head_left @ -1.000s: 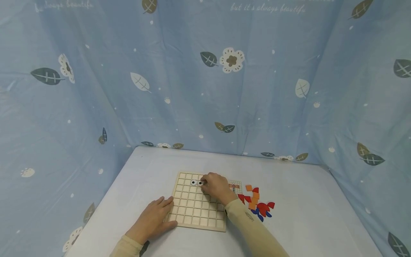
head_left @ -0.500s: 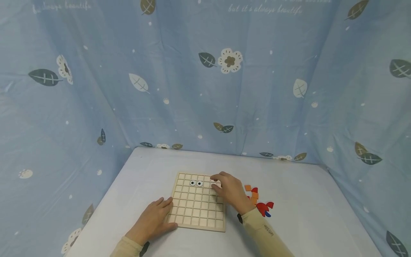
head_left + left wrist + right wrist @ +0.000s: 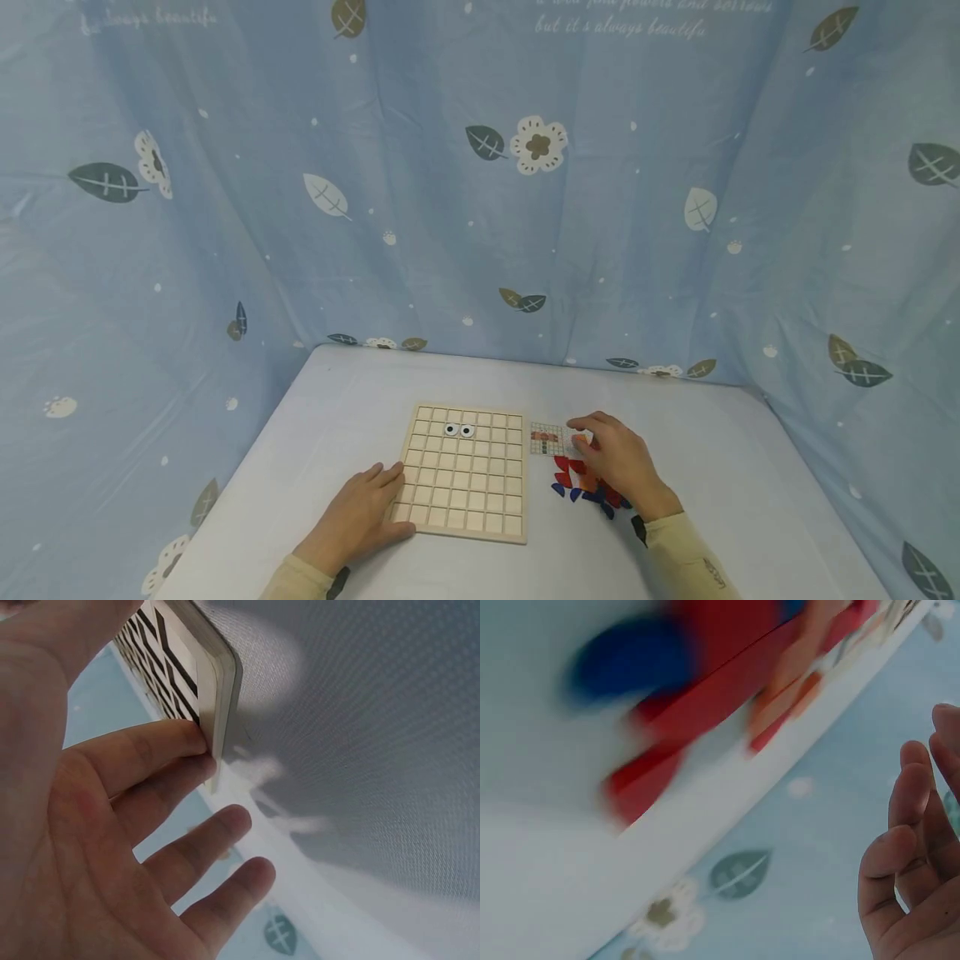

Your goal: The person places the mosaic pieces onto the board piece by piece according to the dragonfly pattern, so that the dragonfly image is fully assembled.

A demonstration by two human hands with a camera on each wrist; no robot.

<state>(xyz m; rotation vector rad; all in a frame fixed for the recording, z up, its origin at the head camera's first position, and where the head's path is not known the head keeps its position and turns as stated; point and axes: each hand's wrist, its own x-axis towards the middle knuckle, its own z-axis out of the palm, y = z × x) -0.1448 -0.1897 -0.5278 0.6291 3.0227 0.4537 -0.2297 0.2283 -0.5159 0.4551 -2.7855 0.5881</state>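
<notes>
On the surface (image 3: 360, 383), a squarish pale wooden board (image 3: 463, 483), grid columns aligned twelve-to-six o'clock, is touched at eight by the left hand (image 3: 356, 512), fingers spread; at three, the right hand (image 3: 622, 460) is curved, empty fingers parted.

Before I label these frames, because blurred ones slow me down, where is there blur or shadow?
Head: the board shows its grid clearly; left wrist: a shadow darkens much of the tabletop beside the board; right wrist: the blue piece and red pieces are blurred, the fingers sharper.
</notes>
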